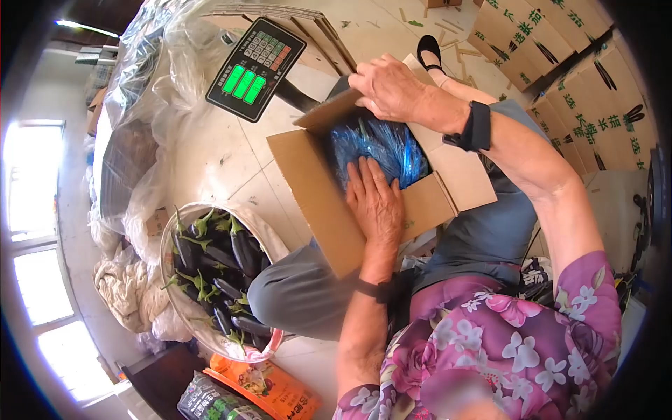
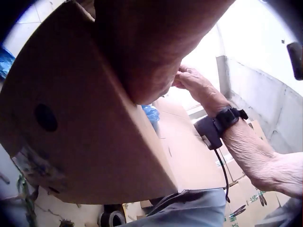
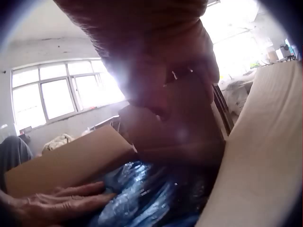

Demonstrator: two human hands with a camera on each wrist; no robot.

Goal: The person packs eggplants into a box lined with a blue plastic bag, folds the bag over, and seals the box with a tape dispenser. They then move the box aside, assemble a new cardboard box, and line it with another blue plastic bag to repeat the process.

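An open cardboard box (image 1: 299,203) stands in front of the seated person, its flaps spread outward. Blue plastic (image 1: 364,143) covers what lies inside. The left hand (image 1: 378,203) rests on this plastic, fingers extended, its palm over the box's near edge. At the far flap, the right hand (image 1: 395,87) pinches the cardboard edge between thumb and curled fingers. In the right wrist view, the left fingers (image 3: 80,196) touch the blue plastic (image 3: 142,198), and the right hand (image 3: 161,52) is dark above the flap. The left wrist view shows the box's side (image 2: 85,113).
A lined basket of eggplants (image 1: 217,273) stands left of the box. Beyond the box is a scale display (image 1: 256,68) on a post, beside flattened cardboard (image 1: 315,31). Printed cartons (image 1: 595,98) are stacked at the right. An orange bag (image 1: 266,385) lies at the lower left.
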